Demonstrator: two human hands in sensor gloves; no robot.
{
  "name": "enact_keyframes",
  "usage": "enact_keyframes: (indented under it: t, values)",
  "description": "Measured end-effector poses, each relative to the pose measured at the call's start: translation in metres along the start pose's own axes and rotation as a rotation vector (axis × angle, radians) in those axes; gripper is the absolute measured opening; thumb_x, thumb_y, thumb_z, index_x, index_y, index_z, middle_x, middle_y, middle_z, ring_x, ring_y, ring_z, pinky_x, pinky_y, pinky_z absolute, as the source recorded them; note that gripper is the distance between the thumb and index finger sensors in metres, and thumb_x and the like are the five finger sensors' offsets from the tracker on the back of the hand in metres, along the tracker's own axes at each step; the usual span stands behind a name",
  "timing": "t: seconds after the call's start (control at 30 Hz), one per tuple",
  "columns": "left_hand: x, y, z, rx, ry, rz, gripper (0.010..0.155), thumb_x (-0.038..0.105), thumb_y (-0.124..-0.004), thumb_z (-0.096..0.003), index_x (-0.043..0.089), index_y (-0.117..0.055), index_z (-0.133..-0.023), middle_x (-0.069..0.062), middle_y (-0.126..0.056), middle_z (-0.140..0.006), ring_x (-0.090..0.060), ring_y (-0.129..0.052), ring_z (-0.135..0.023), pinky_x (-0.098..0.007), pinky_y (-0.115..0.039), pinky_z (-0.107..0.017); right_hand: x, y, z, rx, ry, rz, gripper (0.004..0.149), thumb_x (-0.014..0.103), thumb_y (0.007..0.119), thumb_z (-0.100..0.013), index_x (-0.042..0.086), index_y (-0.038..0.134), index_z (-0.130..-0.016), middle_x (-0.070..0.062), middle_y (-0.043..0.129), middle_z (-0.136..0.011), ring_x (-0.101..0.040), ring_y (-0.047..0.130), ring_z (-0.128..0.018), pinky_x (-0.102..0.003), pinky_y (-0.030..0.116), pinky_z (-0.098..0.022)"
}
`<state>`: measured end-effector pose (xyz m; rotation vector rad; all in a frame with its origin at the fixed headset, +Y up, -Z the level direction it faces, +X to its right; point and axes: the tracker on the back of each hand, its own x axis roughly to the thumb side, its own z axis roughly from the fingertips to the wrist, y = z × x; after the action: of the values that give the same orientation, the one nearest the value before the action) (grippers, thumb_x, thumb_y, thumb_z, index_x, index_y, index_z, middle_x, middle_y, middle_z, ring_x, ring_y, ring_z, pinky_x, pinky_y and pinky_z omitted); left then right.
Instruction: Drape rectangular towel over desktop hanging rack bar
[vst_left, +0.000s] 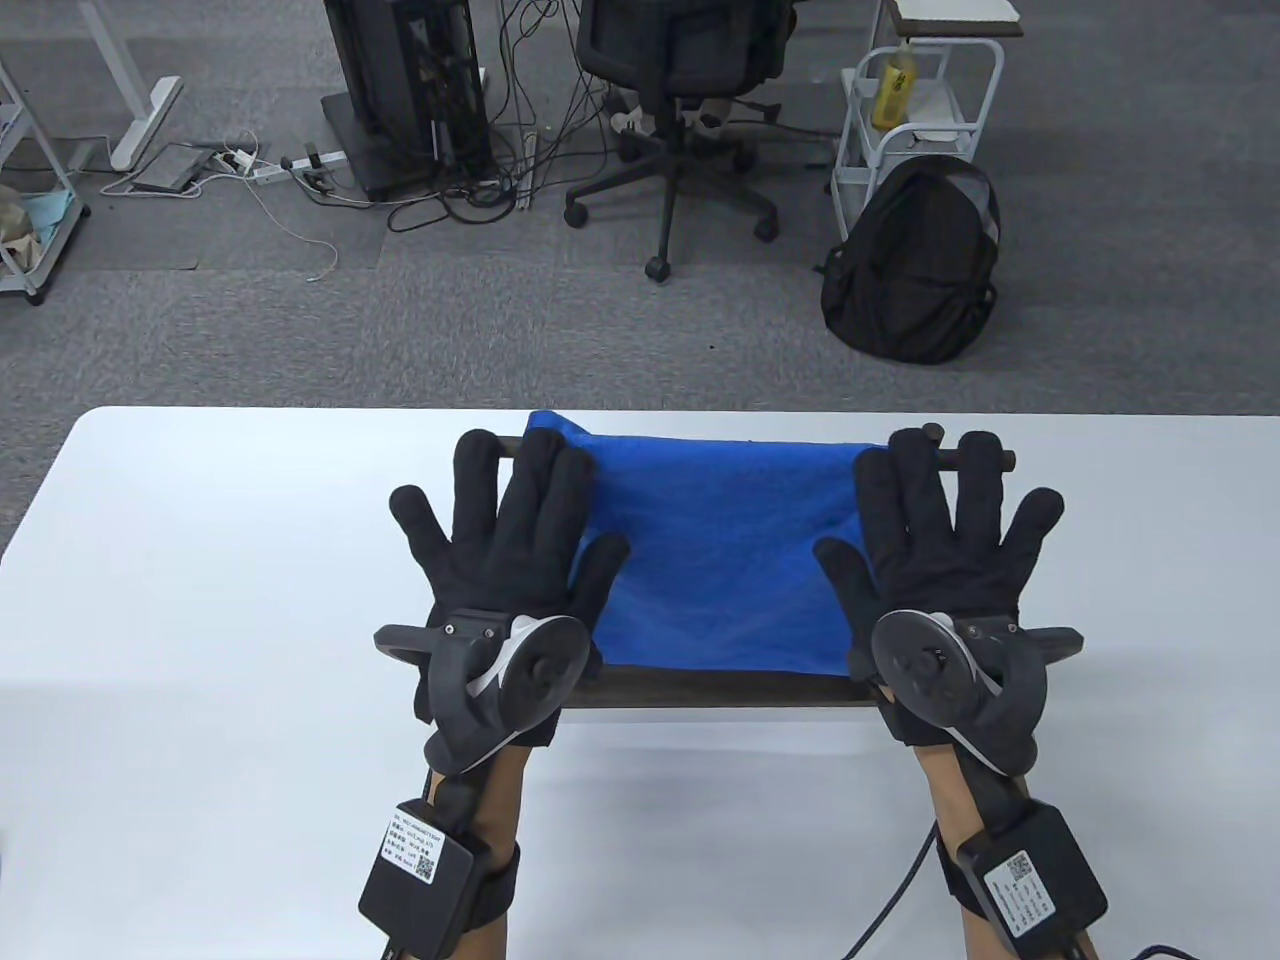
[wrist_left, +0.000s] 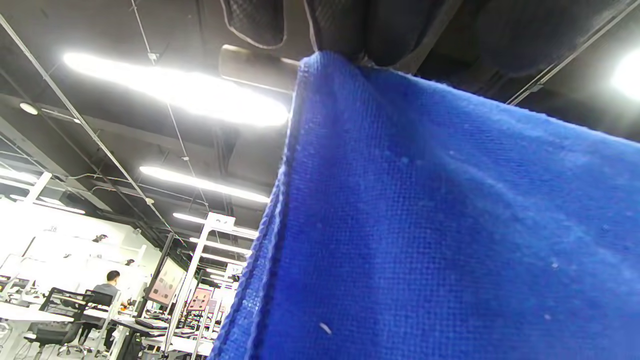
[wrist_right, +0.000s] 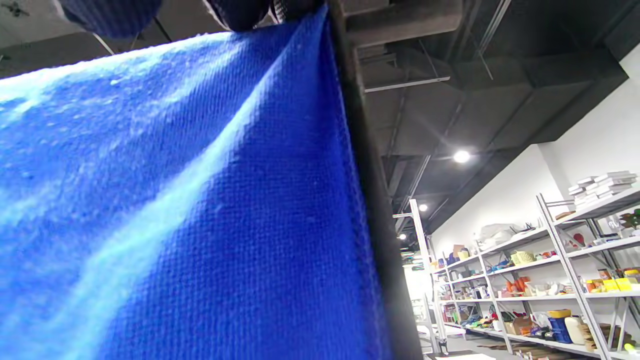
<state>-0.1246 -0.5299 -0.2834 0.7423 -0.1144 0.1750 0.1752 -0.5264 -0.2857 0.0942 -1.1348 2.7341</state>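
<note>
Resting flat with fingers spread and gripping nothing, left hand (vst_left: 505, 560) and right hand (vst_left: 945, 560) press the towel (vst_left: 720, 550) draped over the rack bar (vst_left: 985, 458) near the counter's (vst_left: 200, 600) far edge; uneven release could slide it off.

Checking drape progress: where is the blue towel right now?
In the table view, the blue towel hangs over the rack bar mid-table, between the left hand and right hand.

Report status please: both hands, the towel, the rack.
Left hand and right hand flat, fingers spread, at the towel's two sides. Blue towel draped over rack bar. Nothing in the way.
</note>
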Motion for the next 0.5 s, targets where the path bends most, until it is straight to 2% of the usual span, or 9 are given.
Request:
enact_keyframes:
  t: [0.27,0.4,0.5]
  values:
    - [0.003,0.006,0.002,0.022,-0.013,0.013,0.069,0.066,-0.064,-0.0464,0.041,-0.051,-0.11,0.01,-0.056,-0.122,-0.035,-0.048,-0.119,-0.072,-0.032,-0.075,0.001,-0.002,0.001,-0.007,-0.004,-0.002,0.071,0.06,0.069,-0.045,0.032,0.048,-0.106,0.005,0.046,-0.121,-0.036,0.029,-0.114,-0.072,0.025,-0.07]
    - [0.018,0.024,0.005,0.074,-0.066,0.028,0.068,0.066,-0.064,-0.0465,0.041,-0.053,-0.109,0.009,-0.057,-0.122,-0.033,-0.049,-0.119,-0.069,-0.036,-0.077,0.002,-0.012,0.002,-0.035,-0.014,-0.044,0.071,0.06,0.07,-0.045,0.032,0.047,-0.106,0.005,0.045,-0.121,-0.036,0.029,-0.114,-0.072,0.025,-0.07]
    - [0.034,0.028,0.013,0.087,-0.123,0.022,0.067,0.066,-0.064,-0.0462,0.042,-0.056,-0.108,0.009,-0.059,-0.121,-0.033,-0.05,-0.118,-0.067,-0.039,-0.078,0.009,-0.019,0.009,-0.05,-0.054,-0.058,0.072,0.06,0.07,-0.045,0.031,0.047,-0.106,0.005,0.044,-0.121,-0.036,0.03,-0.113,-0.071,0.027,-0.07]
